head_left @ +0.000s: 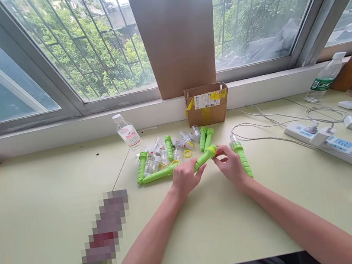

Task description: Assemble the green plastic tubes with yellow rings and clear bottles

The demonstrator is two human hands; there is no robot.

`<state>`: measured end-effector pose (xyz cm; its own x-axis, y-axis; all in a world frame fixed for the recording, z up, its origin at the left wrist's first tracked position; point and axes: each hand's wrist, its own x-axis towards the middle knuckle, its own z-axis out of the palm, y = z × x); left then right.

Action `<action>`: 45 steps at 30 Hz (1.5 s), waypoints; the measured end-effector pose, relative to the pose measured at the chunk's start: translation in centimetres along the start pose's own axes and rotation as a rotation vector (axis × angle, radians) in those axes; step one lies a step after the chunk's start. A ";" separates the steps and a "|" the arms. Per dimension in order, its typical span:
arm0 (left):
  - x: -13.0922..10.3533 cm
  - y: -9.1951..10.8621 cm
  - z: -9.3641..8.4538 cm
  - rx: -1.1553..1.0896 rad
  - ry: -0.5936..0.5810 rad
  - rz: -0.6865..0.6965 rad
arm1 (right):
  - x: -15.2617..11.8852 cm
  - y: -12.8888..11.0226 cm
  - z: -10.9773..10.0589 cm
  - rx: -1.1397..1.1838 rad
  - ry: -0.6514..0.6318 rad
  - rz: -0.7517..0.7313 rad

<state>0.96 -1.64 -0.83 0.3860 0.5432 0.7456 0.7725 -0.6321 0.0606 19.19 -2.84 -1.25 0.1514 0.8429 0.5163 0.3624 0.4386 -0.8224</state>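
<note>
A green ribbed torch handle (203, 158) is held above the table, with my left hand (185, 176) wrapped round its lower part. My right hand (229, 161) pinches at its wider upper end, where a yellow ring (212, 149) shows. What exactly the right fingertips press on is partly hidden. Just right of that hand lies a green handle with a clear head (241, 157) fitted. Behind my left hand are several loose clear plastic heads (149, 164), a loose yellow ring (187, 153) and more green handles (169, 147), one of them (159, 174) lying close by my left hand.
A water bottle (129, 135) stands behind the parts at left. A small cardboard box (207, 105) is against the window ledge. At right lie a power strip (334, 142), cables (262, 136) and another bottle (325, 78). A blurred-out flat object (106, 231) is at front left.
</note>
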 end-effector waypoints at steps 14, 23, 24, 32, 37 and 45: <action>0.2 0.1 -0.2 -0.009 0.045 0.020 | 0.0 0.2 -0.1 -0.049 0.003 -0.003; 0.2 0.3 -0.3 -0.027 0.073 0.024 | 0.0 -0.3 0.0 -0.005 -0.008 -0.010; 0.1 0.3 -0.3 -0.035 0.073 0.021 | 0.0 -0.2 0.0 -0.002 -0.011 -0.009; -0.1 0.4 -0.1 -0.032 0.026 -0.028 | 0.0 -0.1 0.0 -0.011 -0.008 -0.011; -0.1 0.4 -0.1 -0.016 0.034 -0.031 | 0.0 -0.1 0.1 -0.016 -0.011 -0.013; 0.5 0.5 -0.6 0.032 0.030 0.085 | 0.1 0.5 0.1 -0.034 -0.015 0.029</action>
<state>1.24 -1.97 -0.04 0.4358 0.4710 0.7670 0.7536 -0.6568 -0.0249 19.30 -2.56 -1.62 0.1491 0.8598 0.4884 0.3891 0.4031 -0.8283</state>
